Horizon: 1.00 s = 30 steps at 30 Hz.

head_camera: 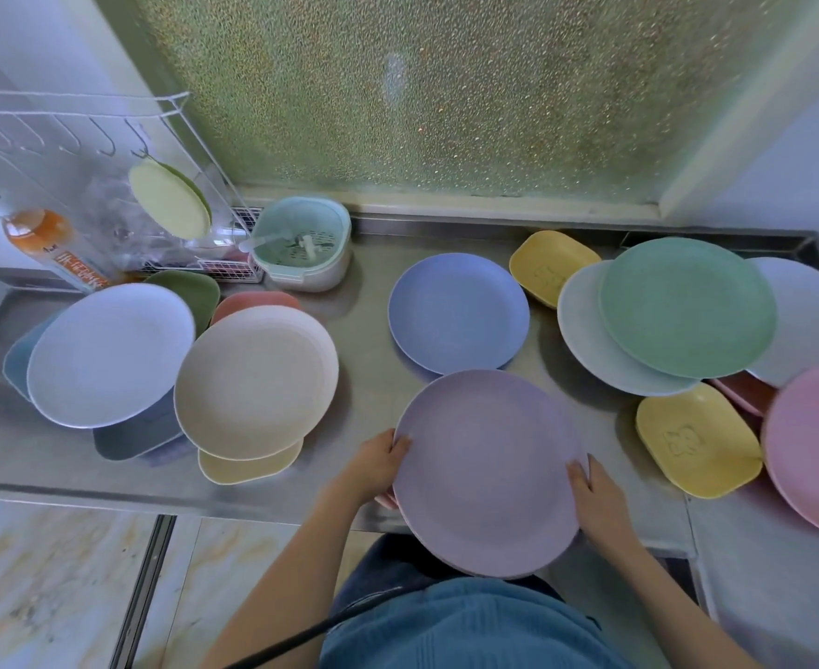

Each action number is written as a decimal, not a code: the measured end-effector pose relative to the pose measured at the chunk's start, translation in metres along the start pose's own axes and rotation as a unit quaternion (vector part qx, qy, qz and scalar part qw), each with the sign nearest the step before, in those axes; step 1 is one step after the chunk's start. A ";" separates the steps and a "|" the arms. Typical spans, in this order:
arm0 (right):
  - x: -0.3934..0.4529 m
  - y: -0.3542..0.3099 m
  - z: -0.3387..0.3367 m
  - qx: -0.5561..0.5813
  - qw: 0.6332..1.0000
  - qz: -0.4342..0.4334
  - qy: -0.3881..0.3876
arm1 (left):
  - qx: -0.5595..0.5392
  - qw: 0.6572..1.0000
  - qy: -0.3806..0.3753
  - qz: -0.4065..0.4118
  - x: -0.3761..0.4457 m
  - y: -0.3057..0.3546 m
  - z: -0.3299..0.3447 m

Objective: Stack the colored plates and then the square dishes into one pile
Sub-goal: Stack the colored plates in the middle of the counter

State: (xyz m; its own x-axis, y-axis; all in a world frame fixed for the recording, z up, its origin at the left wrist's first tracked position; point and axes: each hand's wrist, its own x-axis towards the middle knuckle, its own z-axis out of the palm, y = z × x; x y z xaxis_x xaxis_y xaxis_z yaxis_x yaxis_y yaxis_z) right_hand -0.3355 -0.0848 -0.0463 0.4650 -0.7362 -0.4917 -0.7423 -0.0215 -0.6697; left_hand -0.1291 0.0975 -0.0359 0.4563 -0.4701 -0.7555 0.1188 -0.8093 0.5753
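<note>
The left hand [382,458] and right hand [591,492] both grip the round lilac plastic plate [487,470] by opposite rims, fingers curled over the edges, holding it at the near edge of the steel table [369,374]. A pink rim peeks out beneath it on the left, so it seems to top a small pile. Just beyond lies a round blue plate [458,312] flat on the table. To the right, a green plate [686,305] overlaps a pale grey plate [591,340], with a yellow square dish [697,439] near them. To the left, a beige plate [255,381] and a pale blue-white plate [110,353] rest tilted on other dishes.

The held pile overhangs the table's edge; a loosened grip could tip it to the floor, and pulling tilted plates may set neighbours sliding.

An orange bottle [48,246] carries a label, unreadable here.
</note>
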 end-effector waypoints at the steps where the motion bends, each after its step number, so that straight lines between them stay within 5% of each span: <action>1: 0.002 0.001 0.000 -0.006 1.000 0.003 -0.005 | 0.017 1.000 0.008 0.002 0.001 -0.001 0.001; 12: 0.045 -0.037 0.007 -0.063 0.997 -0.020 -0.042 | -0.053 0.993 0.101 -0.026 0.024 -0.003 -0.013; 19: 0.085 -0.082 0.007 -0.157 0.980 -0.119 0.042 | 0.012 0.986 0.167 -0.014 0.028 -0.005 -0.015; 26: 0.141 -0.142 0.036 -0.340 0.911 -0.227 -0.053 | -0.032 0.989 0.139 -0.029 0.025 -0.009 -0.017; 30: 0.159 -0.148 0.050 -0.286 0.943 -0.168 -0.033 | -0.065 0.989 0.119 -0.052 0.025 -0.007 -0.021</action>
State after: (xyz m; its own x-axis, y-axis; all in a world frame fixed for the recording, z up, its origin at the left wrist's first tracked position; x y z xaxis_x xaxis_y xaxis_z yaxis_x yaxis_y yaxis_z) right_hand -0.1276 -0.1653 -0.0529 0.7356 -0.5792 -0.3513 -0.6773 -0.6215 -0.3937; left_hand -0.1001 0.0994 -0.0520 0.6289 -0.2771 -0.7264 0.2821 -0.7893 0.5453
